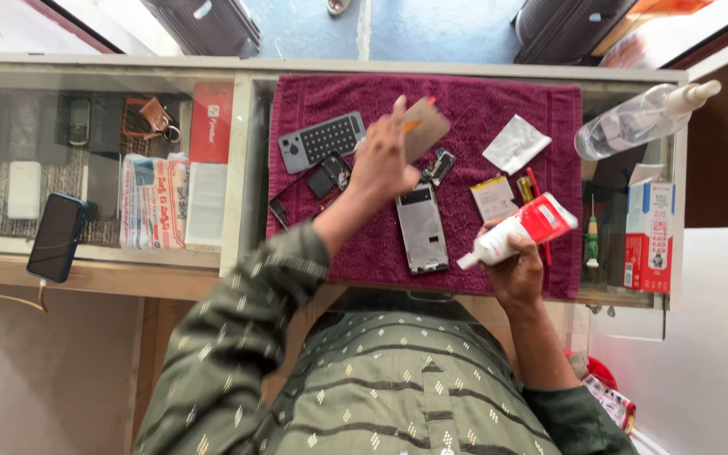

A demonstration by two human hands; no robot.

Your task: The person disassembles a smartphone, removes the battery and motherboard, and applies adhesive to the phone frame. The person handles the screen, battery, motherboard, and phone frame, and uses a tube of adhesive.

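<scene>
On the maroon towel (541, 118), phone apart, glue tube in hand, nothing rejoined.
Open phone frame (422, 228) lies bare at towel centre; small board (438, 166), battery (493, 198) and dark inner parts (323, 181) lie loose around it, so stripping looks done and refitting not begun. Right hand (516, 270) has its fingers clamped on a white-and-red tube (520, 229), nozzle toward the frame, not touching. Left hand (383, 160), raised, pinches a brownish flat panel (425, 126). Grey keypad device (322, 140), white packet (516, 143), screwdrivers (591, 238) and clear spray bottle (642, 118) sit on the glass table (246, 126).
</scene>
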